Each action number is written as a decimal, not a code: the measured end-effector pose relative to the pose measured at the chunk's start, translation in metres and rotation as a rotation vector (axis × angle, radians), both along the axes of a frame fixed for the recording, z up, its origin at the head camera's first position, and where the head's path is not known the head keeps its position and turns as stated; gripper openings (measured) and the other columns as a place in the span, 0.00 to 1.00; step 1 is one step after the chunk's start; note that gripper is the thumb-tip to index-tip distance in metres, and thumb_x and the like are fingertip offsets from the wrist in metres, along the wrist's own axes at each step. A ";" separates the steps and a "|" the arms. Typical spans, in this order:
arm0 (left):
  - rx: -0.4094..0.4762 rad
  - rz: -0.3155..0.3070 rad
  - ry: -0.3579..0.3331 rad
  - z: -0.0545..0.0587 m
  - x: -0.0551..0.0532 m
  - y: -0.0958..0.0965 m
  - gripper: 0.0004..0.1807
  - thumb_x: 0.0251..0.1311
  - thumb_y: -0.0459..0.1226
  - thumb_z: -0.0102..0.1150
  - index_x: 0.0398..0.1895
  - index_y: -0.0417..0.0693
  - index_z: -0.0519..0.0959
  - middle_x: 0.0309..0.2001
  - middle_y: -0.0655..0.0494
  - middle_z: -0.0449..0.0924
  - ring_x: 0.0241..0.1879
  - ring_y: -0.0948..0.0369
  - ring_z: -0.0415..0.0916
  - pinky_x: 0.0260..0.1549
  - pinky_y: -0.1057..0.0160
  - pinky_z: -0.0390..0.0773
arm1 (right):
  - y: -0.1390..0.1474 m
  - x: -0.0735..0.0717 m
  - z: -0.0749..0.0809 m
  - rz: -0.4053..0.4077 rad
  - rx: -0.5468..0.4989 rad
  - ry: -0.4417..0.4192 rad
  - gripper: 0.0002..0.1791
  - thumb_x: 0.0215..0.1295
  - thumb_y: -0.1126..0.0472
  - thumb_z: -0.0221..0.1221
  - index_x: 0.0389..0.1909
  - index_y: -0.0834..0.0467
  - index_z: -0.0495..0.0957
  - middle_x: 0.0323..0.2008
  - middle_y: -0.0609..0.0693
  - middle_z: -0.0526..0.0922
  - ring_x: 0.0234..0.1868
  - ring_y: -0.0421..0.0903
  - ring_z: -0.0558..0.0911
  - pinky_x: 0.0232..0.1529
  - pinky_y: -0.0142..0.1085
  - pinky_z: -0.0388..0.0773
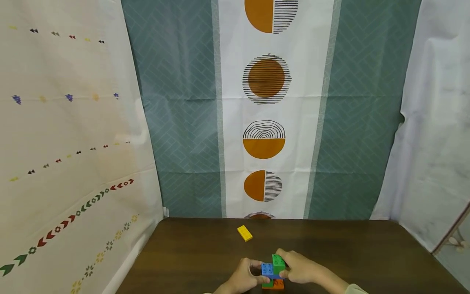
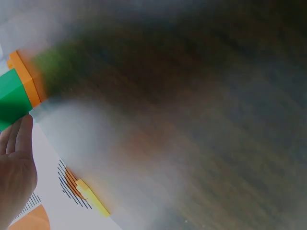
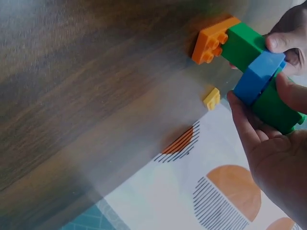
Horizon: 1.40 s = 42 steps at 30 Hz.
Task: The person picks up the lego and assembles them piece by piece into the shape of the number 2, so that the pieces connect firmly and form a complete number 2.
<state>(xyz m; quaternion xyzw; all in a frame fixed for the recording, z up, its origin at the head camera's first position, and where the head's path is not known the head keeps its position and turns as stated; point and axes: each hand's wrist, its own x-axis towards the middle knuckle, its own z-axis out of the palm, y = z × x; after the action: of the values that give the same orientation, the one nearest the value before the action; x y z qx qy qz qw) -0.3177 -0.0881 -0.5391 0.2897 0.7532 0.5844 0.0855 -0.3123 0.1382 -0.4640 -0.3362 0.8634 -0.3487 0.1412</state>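
Observation:
A stack of toy building bricks stands between both hands. My left hand [image 1: 243,277] grips it from the left, thumb near the joint of the blue brick [image 3: 259,76] and the lower green brick [image 3: 243,45]. From the right, my right hand [image 1: 299,267] pinches the upper green brick [image 1: 278,263], which sits on the right part of the blue brick. At the bottom is an orange brick [image 3: 213,40], with bare studs beside the lower green brick. In the left wrist view, the orange brick [image 2: 28,79] shows at the left edge; a blur covers much of that view.
A yellow brick [image 1: 244,233] lies farther back on the dark wooden table [image 1: 191,253]. Behind the table hangs a patterned cloth [image 1: 304,122] with orange circles. Light cloths [image 1: 73,130] hang along both sides.

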 end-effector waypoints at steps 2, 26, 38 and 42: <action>-0.011 0.015 0.010 0.001 0.000 -0.001 0.12 0.56 0.34 0.68 0.41 0.36 0.85 0.38 0.45 0.88 0.34 0.74 0.79 0.37 0.73 0.79 | -0.001 0.001 0.000 -0.004 0.000 0.015 0.16 0.60 0.65 0.64 0.46 0.59 0.71 0.24 0.39 0.70 0.23 0.30 0.67 0.25 0.25 0.67; -0.022 0.037 0.014 0.005 0.000 0.002 0.12 0.55 0.35 0.69 0.41 0.37 0.85 0.38 0.45 0.88 0.35 0.73 0.80 0.37 0.73 0.79 | 0.002 0.009 -0.006 -0.054 0.038 0.106 0.17 0.62 0.63 0.63 0.48 0.55 0.68 0.25 0.39 0.70 0.24 0.31 0.67 0.26 0.26 0.67; -0.061 0.034 0.041 0.006 -0.005 0.003 0.12 0.57 0.35 0.68 0.42 0.37 0.84 0.39 0.46 0.88 0.37 0.72 0.81 0.37 0.73 0.79 | 0.003 0.005 -0.006 -0.032 -0.042 0.040 0.19 0.64 0.67 0.60 0.52 0.58 0.64 0.29 0.45 0.74 0.27 0.32 0.69 0.29 0.27 0.69; -0.052 0.019 0.043 0.003 -0.002 0.002 0.13 0.57 0.35 0.67 0.43 0.37 0.84 0.39 0.46 0.88 0.37 0.72 0.81 0.37 0.74 0.79 | 0.004 0.006 -0.009 -0.028 -0.078 -0.029 0.21 0.65 0.67 0.59 0.56 0.60 0.65 0.33 0.45 0.76 0.29 0.32 0.72 0.32 0.27 0.71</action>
<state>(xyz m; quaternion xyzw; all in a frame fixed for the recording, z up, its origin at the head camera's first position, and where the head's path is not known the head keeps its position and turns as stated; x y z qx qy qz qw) -0.3196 -0.0857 -0.5361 0.2927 0.7724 0.5591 0.0711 -0.3065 0.1425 -0.4725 -0.3241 0.8516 -0.3888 0.1358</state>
